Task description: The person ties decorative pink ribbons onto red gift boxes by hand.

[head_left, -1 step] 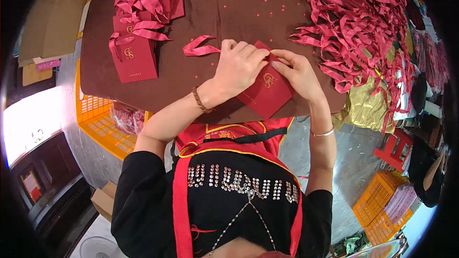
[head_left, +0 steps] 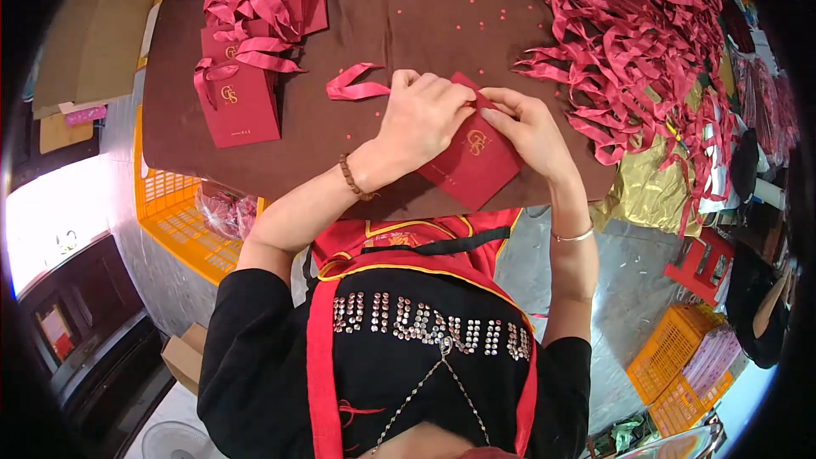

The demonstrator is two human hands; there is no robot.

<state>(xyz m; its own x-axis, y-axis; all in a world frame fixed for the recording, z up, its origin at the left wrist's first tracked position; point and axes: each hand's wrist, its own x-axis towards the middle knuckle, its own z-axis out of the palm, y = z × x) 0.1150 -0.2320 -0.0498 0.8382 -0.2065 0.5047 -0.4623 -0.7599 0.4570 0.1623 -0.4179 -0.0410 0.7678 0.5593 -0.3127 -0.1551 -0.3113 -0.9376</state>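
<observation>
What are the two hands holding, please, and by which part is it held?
The left hand and the right hand both hold a flat red bag near its far edge, with their fingers; the exact contact is partly hidden.

Brown-covered table (head_left: 442, 38), near corners rounded, above grey floor (head_left: 625, 276). Off table's near left corner, bright white light (head_left: 53, 191) beside dark wooden furniture (head_left: 93, 280). Pale sheen (head_left: 605, 350) on floor off near right corner.

The left hand (head_left: 427, 119) curls knuckles-up, fingertips (head_left: 465, 97) beside the right hand (head_left: 531, 129), whose thumb (head_left: 497, 121) and forefinger (head_left: 501, 96) pinch. The left forearm (head_left: 302, 208) slants toward the fingers; the right forearm (head_left: 575, 259), steeper, lies right of them.
</observation>
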